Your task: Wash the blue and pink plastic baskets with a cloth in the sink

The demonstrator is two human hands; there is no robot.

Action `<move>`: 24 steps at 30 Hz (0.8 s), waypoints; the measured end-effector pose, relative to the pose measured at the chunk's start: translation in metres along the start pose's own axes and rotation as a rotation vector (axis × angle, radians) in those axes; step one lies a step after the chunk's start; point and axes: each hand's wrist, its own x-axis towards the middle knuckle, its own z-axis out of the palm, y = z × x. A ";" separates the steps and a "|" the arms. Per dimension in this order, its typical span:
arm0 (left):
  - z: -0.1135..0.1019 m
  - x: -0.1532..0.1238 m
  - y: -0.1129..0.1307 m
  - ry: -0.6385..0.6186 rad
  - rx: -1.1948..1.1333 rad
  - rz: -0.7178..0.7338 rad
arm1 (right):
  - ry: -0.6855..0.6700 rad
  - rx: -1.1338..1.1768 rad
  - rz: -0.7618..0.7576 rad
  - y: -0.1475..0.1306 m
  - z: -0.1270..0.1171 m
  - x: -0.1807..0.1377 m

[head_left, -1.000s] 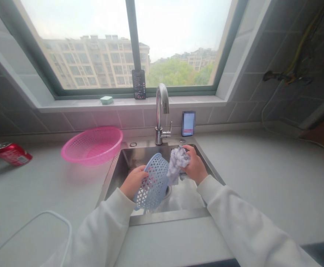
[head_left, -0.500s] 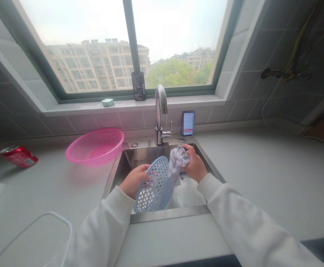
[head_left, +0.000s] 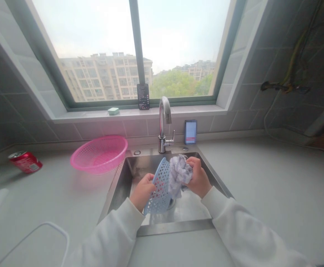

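A light blue plastic basket [head_left: 160, 187] with triangular holes is held on its side over the steel sink [head_left: 196, 207]. My left hand [head_left: 143, 191] grips its rim, thumb on the near face. In my right hand [head_left: 199, 178] is a crumpled greyish-white cloth [head_left: 179, 174], bunched between the fingers. The cloth is up against the right side of the basket and covers part of it. Behind them stands the chrome faucet [head_left: 162, 124], its lever on the right. The sink drain shows partly, just beyond the basket's lower edge.
A pink perforated basket [head_left: 99, 154] rests on the counter left of the sink. Farther left lies a red can [head_left: 25, 162] on its side. One phone [head_left: 143, 96] leans on the window frame, another device [head_left: 190, 132] on the wall behind the sink. A green box [head_left: 113, 111] is on the sill.
The blue basket has turned more edge-on, with my left hand still on its rim. My right hand has shifted the cloth along its side. The whole view has tilted up slightly.
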 end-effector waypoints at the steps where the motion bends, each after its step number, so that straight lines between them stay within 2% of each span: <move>1: 0.003 0.001 -0.004 0.016 0.046 0.024 | -0.007 -0.021 -0.026 -0.003 0.003 -0.003; 6: 0.009 0.006 -0.018 0.059 0.218 0.162 | -0.162 -0.098 -0.187 -0.009 0.016 -0.006; 10: 0.007 0.008 -0.017 0.084 0.259 0.197 | -0.144 -0.126 -0.093 0.001 0.016 0.005; 13: 0.005 0.009 -0.015 0.079 0.351 0.220 | -0.219 -0.138 -0.020 0.001 0.013 0.008; 18: 0.003 0.003 -0.012 0.041 0.536 0.289 | -0.442 -0.145 0.064 -0.019 0.007 0.007; 24: 0.005 -0.008 -0.007 -0.086 1.196 0.361 | -0.823 -0.341 0.023 -0.033 -0.009 0.008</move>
